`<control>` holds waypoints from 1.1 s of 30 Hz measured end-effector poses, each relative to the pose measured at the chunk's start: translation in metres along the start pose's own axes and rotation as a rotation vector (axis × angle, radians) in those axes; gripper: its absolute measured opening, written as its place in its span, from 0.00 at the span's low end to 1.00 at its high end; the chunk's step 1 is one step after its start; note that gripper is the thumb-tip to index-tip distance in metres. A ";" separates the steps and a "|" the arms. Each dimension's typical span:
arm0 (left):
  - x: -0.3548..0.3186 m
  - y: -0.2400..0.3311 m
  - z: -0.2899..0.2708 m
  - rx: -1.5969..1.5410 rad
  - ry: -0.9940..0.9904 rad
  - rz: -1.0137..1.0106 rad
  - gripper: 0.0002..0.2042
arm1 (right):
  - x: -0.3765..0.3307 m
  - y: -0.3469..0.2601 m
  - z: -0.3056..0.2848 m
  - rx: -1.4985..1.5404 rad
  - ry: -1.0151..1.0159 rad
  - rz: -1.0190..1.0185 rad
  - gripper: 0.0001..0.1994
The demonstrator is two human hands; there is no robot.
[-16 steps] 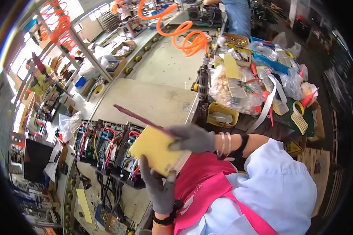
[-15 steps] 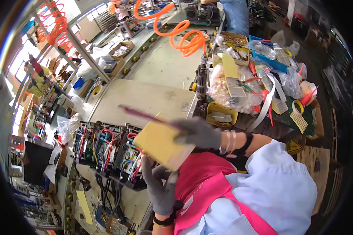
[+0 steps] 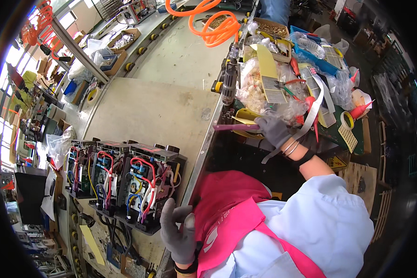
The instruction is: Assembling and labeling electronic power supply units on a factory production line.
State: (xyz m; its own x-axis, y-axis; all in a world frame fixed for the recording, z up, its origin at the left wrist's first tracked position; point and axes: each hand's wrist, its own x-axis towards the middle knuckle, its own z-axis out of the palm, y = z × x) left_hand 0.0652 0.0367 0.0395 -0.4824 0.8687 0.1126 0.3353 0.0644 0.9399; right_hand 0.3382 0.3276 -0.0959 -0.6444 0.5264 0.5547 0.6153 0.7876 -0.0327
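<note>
Head view: grey-gloved right hand [image 3: 274, 131] is gripping purple strip [image 3: 234, 127], fingers closed around one end, strip extending across yellow tray [image 3: 246, 112]; whether strip is touching tray, cannot tell. Grey-gloved left hand [image 3: 178, 234] is hovering half-open, holding nothing, just beside nearest of electronic units [image 3: 146, 185], which are standing in row on pale tabletop [image 3: 148, 106]. Orange coiled hose [image 3: 208, 34] is reaching down toward power driver [image 3: 229, 78] beyond tray

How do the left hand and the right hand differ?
The right hand holds a slim purple stick; the left hand shows nothing in its grasp. The right hand is beside the yellow bin; the left hand is beside a wired electrical unit. Both wear grey gloves.
</note>
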 end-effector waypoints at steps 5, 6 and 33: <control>0.000 -0.009 0.001 0.046 -0.040 0.036 0.25 | -0.026 0.012 0.063 -0.115 -0.626 0.360 0.11; -0.001 -0.012 0.000 0.043 -0.051 0.030 0.24 | -0.015 0.007 0.060 -0.064 -0.852 0.396 0.13; -0.007 -0.030 -0.006 0.073 -0.026 -0.031 0.17 | 0.004 -0.016 0.037 0.238 0.024 0.239 0.19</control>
State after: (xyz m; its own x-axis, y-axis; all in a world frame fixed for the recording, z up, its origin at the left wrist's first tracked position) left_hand 0.0534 0.0257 0.0124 -0.4725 0.8782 0.0744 0.3793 0.1264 0.9166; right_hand 0.3086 0.3289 -0.1236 -0.4818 0.6999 0.5273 0.6226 0.6969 -0.3560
